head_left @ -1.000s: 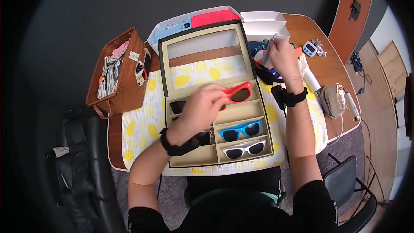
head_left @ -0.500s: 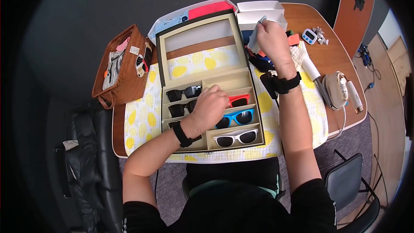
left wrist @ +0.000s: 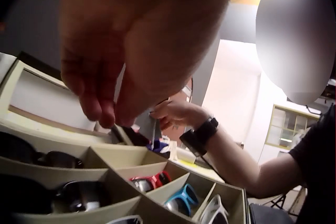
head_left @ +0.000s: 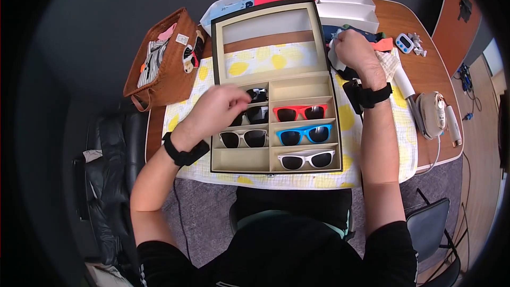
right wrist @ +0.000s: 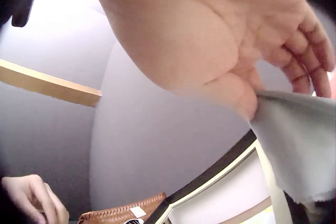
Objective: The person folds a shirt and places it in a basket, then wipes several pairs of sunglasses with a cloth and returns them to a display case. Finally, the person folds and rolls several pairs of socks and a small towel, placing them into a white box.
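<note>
An open display case (head_left: 241, 159) with a windowed lid stands on the table. Its right column holds red sunglasses (head_left: 317, 112), blue sunglasses (head_left: 320, 133) and white sunglasses (head_left: 322, 160). Pale-framed sunglasses (head_left: 256, 138) and two dark pairs, a nearer one (head_left: 258, 114) and a farther one (head_left: 259, 95), lie in the left column. My left hand (head_left: 212, 110) hovers above the left column with bent, loose fingers and nothing between them, partly covering the dark pairs. Right of the lid, my right hand (head_left: 360, 53) pinches a grey cloth (right wrist: 302, 134) that hangs from thumb and fingers.
A brown woven basket (head_left: 178, 77) with folded clothes stands at the left. Behind the lid are white boxes (head_left: 348, 13). A pile of cloths (head_left: 382, 45), a timer (head_left: 404, 43) and a beige corded device (head_left: 431, 114) occupy the right side. A lemon-print cloth (head_left: 348, 167) lies under the case.
The red sunglasses have gone from my left hand down into a right-column compartment. That hand has let go and moved left. My right hand, still pinching the cloth, has come down near the cloth pile.
</note>
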Tool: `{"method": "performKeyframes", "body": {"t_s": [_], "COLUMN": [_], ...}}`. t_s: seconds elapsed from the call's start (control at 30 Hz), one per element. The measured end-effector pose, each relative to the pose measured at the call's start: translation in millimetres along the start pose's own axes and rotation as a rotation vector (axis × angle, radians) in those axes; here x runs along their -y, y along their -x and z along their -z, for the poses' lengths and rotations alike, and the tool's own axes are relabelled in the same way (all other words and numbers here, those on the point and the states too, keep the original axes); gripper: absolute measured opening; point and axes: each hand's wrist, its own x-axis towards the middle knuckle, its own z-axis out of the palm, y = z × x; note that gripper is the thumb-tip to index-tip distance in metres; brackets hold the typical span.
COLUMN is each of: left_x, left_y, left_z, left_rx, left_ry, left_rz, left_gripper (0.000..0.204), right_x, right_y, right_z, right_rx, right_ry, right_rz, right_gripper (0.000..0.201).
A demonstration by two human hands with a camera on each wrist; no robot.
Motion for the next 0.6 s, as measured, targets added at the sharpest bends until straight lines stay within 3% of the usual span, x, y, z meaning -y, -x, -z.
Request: {"method": "performKeyframes", "body": {"t_s": [0.07, 0.27, 0.6], "left_x": [21.1, 19.1, 27.9], "left_y": [22.5, 58.5, 60.0], "left_z": [-7.4, -34.9, -54.8], "left_rx": [0.201, 0.112, 0.247], "left_ry": [-0.133, -0.243, -0.338], "left_rz": [-0.146, -0.019, 0.107], "left_gripper": [0.009, 0.011, 0.018], "right_x": [6.8, 19.3, 30.2], "right_y": [2.5, 4.9, 9.4], "right_z": [-1.5, -6.8, -5.1], "right_rx": [0.131, 0.079, -0.026], "right_ry": [-0.006, -0.047, -0.172], "right_rz": [-0.003, 0.035, 0.141], "right_gripper": [0.030, 0.030, 0.032]}}
